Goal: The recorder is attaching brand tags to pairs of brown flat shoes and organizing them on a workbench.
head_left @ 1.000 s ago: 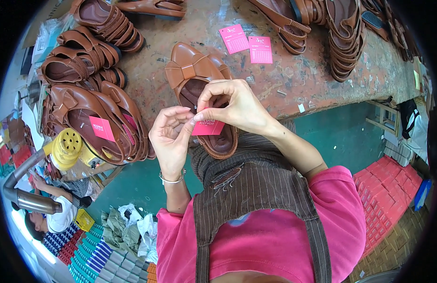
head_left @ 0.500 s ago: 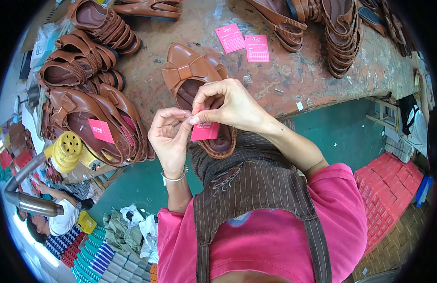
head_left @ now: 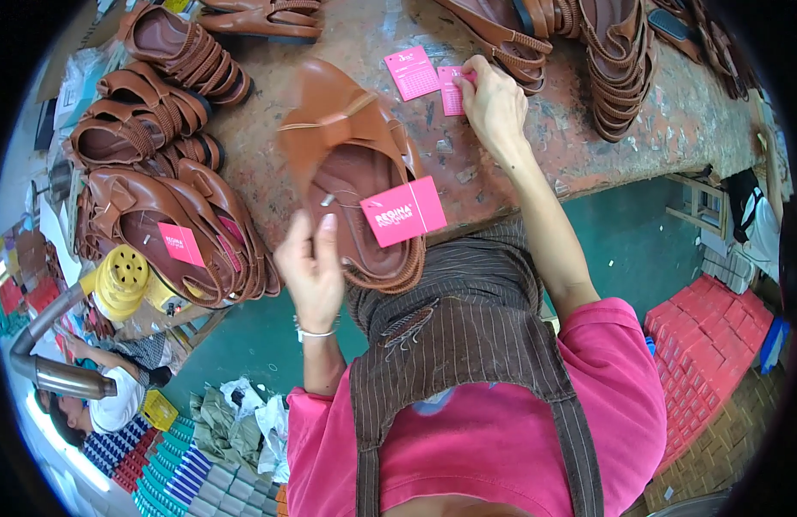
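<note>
In front of me is a brown bow-topped slip-on shoe [head_left: 351,185], its toe blurred by motion, with another brown shoe partly hidden behind its right side. A pink hang tag [head_left: 404,212] hangs by a thin string over its opening. My left hand [head_left: 312,271] grips the shoe's left edge near the heel, thumb uppermost. At the upper right, my right hand [head_left: 496,108] reaches across the worktable, its fingertips closed on the corner of a pink card tag [head_left: 452,91]. A second pink card tag [head_left: 412,72] lies just left of it.
Brown shoes with a pink tag [head_left: 181,244] crowd the table's left side. Stacked brown shoes [head_left: 620,69] stand at the back right. A yellow fixture on a metal arm [head_left: 58,376] juts in at left. Red stacked boxes [head_left: 708,353] stand on the floor at right.
My right hand has left the tag at the shoe and moved up and right to the card tags. My left hand has shifted onto the shoe's edge, and the shoe appears raised and tilted.
</note>
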A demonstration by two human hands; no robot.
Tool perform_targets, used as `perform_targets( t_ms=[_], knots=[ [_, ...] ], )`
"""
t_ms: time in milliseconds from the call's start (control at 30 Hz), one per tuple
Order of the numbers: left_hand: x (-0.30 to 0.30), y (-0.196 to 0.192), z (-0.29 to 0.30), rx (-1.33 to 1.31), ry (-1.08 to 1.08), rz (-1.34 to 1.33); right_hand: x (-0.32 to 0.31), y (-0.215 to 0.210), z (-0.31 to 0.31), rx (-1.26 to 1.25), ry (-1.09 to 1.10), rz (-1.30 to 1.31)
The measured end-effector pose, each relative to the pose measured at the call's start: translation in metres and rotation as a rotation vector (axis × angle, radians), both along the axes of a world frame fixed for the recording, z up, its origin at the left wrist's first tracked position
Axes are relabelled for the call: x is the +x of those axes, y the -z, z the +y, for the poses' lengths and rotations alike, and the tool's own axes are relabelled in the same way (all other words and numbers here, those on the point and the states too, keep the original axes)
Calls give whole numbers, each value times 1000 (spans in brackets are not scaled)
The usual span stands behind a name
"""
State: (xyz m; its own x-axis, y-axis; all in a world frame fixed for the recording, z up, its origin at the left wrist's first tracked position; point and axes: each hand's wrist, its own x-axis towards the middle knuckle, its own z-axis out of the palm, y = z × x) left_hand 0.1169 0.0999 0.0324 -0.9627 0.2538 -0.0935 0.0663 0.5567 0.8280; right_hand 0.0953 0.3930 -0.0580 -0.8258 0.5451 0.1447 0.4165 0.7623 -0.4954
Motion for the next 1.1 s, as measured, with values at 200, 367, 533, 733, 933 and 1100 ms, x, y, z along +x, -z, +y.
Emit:
perform_targets(
  t_ms=[200, 367, 533, 733, 933, 1100],
  knots=[
    [-71, -100, -78, 247, -523, 653, -6, 5, 6, 53, -63, 4],
    [-131, -112, -198, -171, -498, 493, -1, -18, 1, -344, -93, 100],
    [-125, -40, -213, -91, -319, 57, 3, -52, 10, -1132, -330, 243],
    [-107, -63, -193, -235, -145, 212, 21, -113, 1, -1624, -472, 471],
    [-77, -67, -144, -361, -426, 583, 49, -119, 3, -1007, -325, 366],
    [-21, -45, -45, -232, -230, 716, 63, -116, -23, -509, -401, 421]
  ],
)
